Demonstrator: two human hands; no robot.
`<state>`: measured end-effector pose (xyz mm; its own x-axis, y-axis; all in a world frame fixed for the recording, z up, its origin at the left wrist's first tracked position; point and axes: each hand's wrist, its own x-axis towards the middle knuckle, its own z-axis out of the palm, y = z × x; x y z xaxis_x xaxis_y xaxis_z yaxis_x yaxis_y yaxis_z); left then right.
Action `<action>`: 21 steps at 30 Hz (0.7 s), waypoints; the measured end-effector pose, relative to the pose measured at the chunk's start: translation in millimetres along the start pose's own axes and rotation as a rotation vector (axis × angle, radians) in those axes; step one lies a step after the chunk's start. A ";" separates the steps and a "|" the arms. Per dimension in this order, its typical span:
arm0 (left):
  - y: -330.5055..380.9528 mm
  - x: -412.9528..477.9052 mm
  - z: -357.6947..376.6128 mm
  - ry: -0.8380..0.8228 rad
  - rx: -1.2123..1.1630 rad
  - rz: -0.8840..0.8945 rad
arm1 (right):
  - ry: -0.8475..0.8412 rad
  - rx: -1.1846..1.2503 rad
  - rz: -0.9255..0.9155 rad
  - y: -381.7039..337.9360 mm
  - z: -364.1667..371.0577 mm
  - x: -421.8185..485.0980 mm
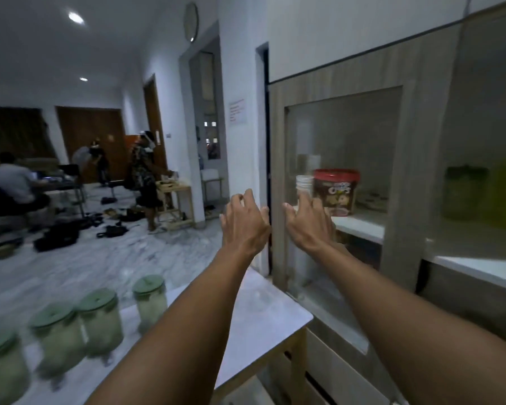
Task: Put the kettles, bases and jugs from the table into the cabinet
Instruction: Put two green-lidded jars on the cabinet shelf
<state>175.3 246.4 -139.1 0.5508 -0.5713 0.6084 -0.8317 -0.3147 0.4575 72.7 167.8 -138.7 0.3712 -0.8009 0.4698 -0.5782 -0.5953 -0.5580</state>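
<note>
Four green-lidded jugs (100, 323) stand in a row on the white tabletop (260, 311) at the lower left, all upright and blurred, with pale contents showing through their clear walls. Neither hand is near them. I see both arms stretched forward over the tabletop toward the cabinet (405, 171), which stands just to the right of the tabletop's far end. The left hand (244, 222) is raised just beside the cabinet's left wooden edge, its fingers loosely curled and holding nothing; I cannot tell whether it touches the frame. The right hand (307, 226) is in front of the lower left corner of the glass door (342, 133), fingers fairly straight and slightly spread, holding nothing; contact with the glass cannot be confirmed. Behind that glass, on a white shelf (362, 226), a stack of white cups (303, 181) stands just beside a brown tub with a red lid (336, 188). Further right, behind a second pane, I note two green containers (465, 191), too blurred to identify. In the room to the left, one person sits at a desk (9, 176) and another stands at a small wooden stand (143, 176); dark bags lie on the marble floor (114, 258).
</note>
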 end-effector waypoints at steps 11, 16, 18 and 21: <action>-331.9 -67.0 -157.1 -0.018 0.263 -0.494 | -0.465 0.040 -0.258 -226.1 235.4 -109.6; -421.3 -105.5 -173.6 -0.003 0.258 -0.739 | -0.676 0.063 -0.265 -268.0 325.5 -150.6; -450.0 -115.4 -171.8 -0.001 0.236 -0.834 | -0.755 0.074 -0.250 -279.8 360.9 -160.7; -491.6 -121.3 -162.4 0.026 0.210 -0.972 | -0.854 0.117 -0.199 -294.7 413.2 -168.2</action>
<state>528.8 593.5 -332.5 0.9987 0.0222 0.0456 -0.0123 -0.7667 0.6419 480.9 451.3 -336.0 0.9001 -0.4284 -0.0791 -0.3840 -0.6944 -0.6086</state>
